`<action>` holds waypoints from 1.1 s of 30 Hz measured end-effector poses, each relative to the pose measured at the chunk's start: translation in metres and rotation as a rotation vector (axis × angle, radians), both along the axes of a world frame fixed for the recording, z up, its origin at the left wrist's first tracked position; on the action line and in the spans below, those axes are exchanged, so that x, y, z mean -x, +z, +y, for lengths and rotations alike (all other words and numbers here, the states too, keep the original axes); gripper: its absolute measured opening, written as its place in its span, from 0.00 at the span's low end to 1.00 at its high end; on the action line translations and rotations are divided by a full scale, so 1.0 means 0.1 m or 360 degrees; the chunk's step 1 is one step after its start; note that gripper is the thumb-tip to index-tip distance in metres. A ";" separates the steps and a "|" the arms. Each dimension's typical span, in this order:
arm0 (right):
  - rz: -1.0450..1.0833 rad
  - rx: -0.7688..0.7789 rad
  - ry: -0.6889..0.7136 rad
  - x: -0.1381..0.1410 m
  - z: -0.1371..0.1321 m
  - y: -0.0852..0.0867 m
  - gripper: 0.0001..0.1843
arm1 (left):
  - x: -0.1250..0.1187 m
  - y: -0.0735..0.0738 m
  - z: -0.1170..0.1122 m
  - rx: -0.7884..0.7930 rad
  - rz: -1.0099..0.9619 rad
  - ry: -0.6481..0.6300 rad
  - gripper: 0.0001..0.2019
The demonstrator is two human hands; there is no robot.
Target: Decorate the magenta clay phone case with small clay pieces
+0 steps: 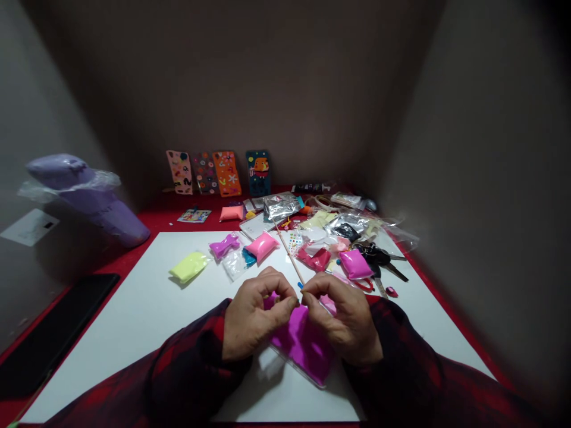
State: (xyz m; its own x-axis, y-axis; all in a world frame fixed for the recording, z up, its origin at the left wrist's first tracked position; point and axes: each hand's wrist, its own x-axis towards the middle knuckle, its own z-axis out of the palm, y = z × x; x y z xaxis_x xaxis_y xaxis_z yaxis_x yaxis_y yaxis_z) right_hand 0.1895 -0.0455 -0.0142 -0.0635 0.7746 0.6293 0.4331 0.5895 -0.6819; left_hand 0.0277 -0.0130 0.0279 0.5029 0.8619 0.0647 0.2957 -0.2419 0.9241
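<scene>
Both hands meet over a flat piece coated in magenta clay (307,353), which looks like a phone case lying at a slant on the white board. My left hand (259,312) is closed, thumb and forefinger pinched on a tiny dark bit too small to name. Close beside it, my right hand (345,318) also pinches with thumb and forefinger; what is between them is hidden. A small blue piece (300,285) shows at the right fingertips, near the end of a thin wooden stick (289,252). Part of the magenta piece is covered by the hands.
Clay packets lie beyond the hands: yellow (188,267), purple (224,245), coral (262,246) and magenta (355,264). Scissors (379,255) and crumpled wrappers crowd the right. Decorated phone cases (226,173) lean on the back wall. A purple wrapped object (98,199) stands left.
</scene>
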 end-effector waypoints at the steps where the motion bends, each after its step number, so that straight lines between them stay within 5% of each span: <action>1: -0.0005 -0.0024 0.0013 0.00 0.01 0.00 0.04 | 0.01 0.00 0.00 0.0008 -0.0001 0.0002 0.08; 14: -0.0106 -0.0290 0.0104 -0.01 0.01 0.00 0.10 | 0.06 0.00 0.04 -0.0139 0.0055 -0.0054 0.09; 33: -0.0007 0.0000 -0.0082 -0.01 0.02 -0.03 0.04 | 0.02 0.03 0.03 -0.0006 0.0003 0.0034 0.07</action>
State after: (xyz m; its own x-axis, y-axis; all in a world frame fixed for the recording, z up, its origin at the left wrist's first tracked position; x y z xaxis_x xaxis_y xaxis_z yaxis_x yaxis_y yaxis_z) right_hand 0.1904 -0.0439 -0.0175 -0.0262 0.7769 0.6291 0.4660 0.5662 -0.6799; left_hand 0.0261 -0.0098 0.0312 0.4844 0.8722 0.0672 0.3024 -0.2391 0.9227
